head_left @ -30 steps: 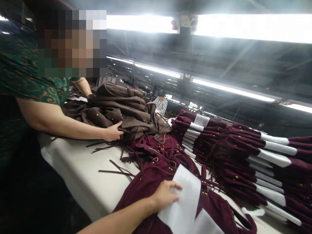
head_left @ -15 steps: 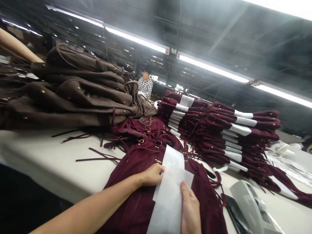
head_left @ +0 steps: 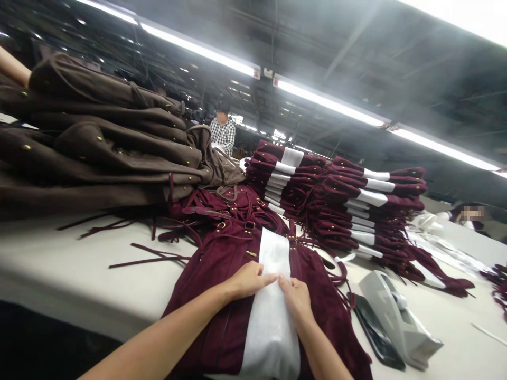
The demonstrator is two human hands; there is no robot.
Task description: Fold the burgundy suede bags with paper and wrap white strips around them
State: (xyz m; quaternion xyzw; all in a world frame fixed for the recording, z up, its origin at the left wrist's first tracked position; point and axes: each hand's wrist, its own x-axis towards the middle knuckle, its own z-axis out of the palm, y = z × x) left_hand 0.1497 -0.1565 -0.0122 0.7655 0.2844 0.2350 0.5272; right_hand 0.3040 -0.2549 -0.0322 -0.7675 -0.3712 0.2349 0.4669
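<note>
A burgundy bag [head_left: 209, 295] with gold fittings lies before me on the white table [head_left: 114, 287]. Down its middle runs a white paper strip [head_left: 273, 327]. My left hand [head_left: 247, 278] presses on the strip from the left, thumb pointing inward, fingers partly curled at its edge. From the right, my right hand [head_left: 296, 298] pinches the strip near its middle, the thumbs almost meeting. The bag's straps and thin laces spread out above it.
Brown bags [head_left: 130, 142] are heaped at the left, a person's arm [head_left: 13, 66] behind them. Burgundy bags with white bands [head_left: 368, 211] are stacked right of centre. A grey tape dispenser [head_left: 396, 316] stands at the right. A person in a checked shirt [head_left: 222, 132] is farther back.
The paper's overlapping loose ends now form one flat strip around the bag. My hands have come together on it. The view has turned right, and another person shows at the right.
</note>
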